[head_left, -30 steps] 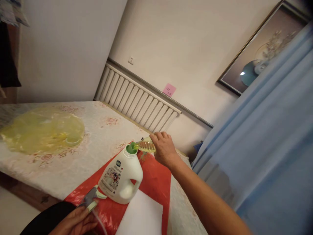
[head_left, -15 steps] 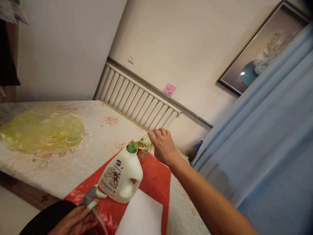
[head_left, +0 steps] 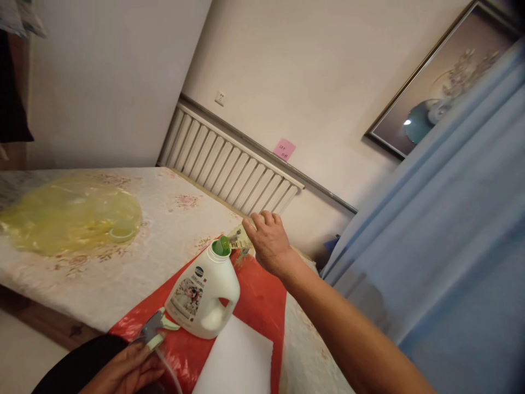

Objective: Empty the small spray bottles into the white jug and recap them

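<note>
My right hand (head_left: 271, 241) is closed around a small clear bottle (head_left: 241, 237) with a pale label, tilted so its neck meets the green-rimmed mouth of a white jug (head_left: 200, 295). The jug stands upright, with a flower-patterned label on its front and a handle on its right side. In my left hand (head_left: 131, 368), low in the view, is a grey and pale green spray trigger head (head_left: 153, 327). Its thin clear tube hangs down to the right. Part of the bottle is hidden behind my right fingers.
Under the jug lies a red plastic sheet (head_left: 262, 290), with a white sheet of paper (head_left: 240, 361) partly over it. A yellow plastic bag (head_left: 74, 216) rests on the flowered tablecloth (head_left: 180, 224) at left. Behind are a radiator (head_left: 229, 158) and, to the right, a blue curtain (head_left: 459, 219).
My right hand has shifted slightly left and up, bringing the tilted bottle closer to the jug's mouth. My left hand and the jug stay nearly where they were.
</note>
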{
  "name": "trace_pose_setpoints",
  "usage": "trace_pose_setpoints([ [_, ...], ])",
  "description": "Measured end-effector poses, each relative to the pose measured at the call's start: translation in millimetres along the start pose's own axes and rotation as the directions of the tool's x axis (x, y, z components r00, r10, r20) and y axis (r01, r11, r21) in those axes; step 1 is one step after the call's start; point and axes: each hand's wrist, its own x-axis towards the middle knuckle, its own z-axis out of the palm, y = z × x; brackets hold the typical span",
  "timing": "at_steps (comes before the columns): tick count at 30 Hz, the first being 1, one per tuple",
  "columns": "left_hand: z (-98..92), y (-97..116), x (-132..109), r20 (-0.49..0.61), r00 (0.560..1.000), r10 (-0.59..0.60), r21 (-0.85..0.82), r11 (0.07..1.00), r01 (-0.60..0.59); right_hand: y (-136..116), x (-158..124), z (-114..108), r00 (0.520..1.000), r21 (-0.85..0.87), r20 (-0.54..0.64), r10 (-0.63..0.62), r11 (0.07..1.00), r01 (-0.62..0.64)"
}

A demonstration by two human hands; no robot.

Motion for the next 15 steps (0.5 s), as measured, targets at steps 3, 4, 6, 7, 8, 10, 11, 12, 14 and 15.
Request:
trace_pose_setpoints([
  [3,2.8,2.1,-2.1,0.017,1.000,0.003,-0.014,1.000,-0.003,-0.6,0.9,-1.2,1.000,-0.006,0.010,0.005,1.000,-0.005],
  [4,3.4,2.7,-2.8,0.028,1.000,0.005,-0.022,1.000,-0.004,-0.8,1.2,-1.9,1.000,-0.005,0.018,0.005,1.000,-0.005],
  [6,4.4,3.6,-3.8,0.042,0.999,0.005,-0.036,0.999,-0.003,-1.1,1.6,-3.4,0.999,-0.001,0.034,0.006,1.000,-0.006],
  [7,4.8,3.8,-4.2,0.038,0.999,0.005,-0.040,0.999,-0.003,-1.2,1.7,-4.0,0.999,0.001,0.041,0.006,1.000,-0.006],
  [8,5.1,4.0,-4.6,0.027,1.000,0.004,-0.042,0.999,-0.003,-1.3,1.6,-4.6,0.999,0.003,0.045,0.006,1.000,-0.006],
  [10,5.6,4.0,-5.3,0.013,1.000,0.004,-0.038,0.999,-0.004,-1.5,1.2,-5.2,0.999,0.004,0.046,0.007,1.000,-0.008],
  [11,5.7,3.9,-5.5,0.014,1.000,0.006,-0.035,0.999,-0.005,-1.6,0.9,-5.2,0.999,0.002,0.042,0.008,1.000,-0.008],
  [12,5.7,3.8,-5.7,0.021,1.000,0.006,-0.032,0.999,-0.005,-1.6,0.6,-5.0,0.999,0.000,0.035,0.007,1.000,-0.007],
  [14,5.3,3.6,-6.0,0.035,0.999,0.008,-0.026,1.000,-0.007,-1.6,-0.2,-4.3,1.000,-0.002,0.014,0.004,1.000,-0.004],
  [15,5.1,3.6,-6.1,0.039,0.999,0.011,-0.023,1.000,-0.010,-1.6,-0.5,-3.8,1.000,-0.003,0.004,0.004,1.000,-0.004],
])
